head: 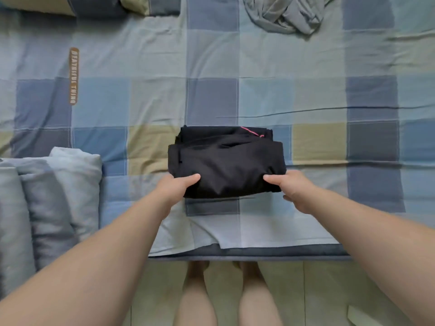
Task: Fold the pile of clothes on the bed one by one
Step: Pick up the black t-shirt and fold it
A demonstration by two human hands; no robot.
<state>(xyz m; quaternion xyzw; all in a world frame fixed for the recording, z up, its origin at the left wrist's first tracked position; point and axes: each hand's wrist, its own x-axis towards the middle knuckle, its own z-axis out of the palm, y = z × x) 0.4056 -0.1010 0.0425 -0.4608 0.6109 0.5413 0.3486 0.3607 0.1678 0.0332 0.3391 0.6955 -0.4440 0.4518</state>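
black folded garment (226, 161): on the bed (141, 102), near its front edge | left hand (177, 187): pinches its near-left corner, thumb on top | right hand (292, 187): pinches its near-right corner, thumb on top | grey crumpled garment (282, 15): far edge | blue-grey folded stack (58, 196): front-left edge
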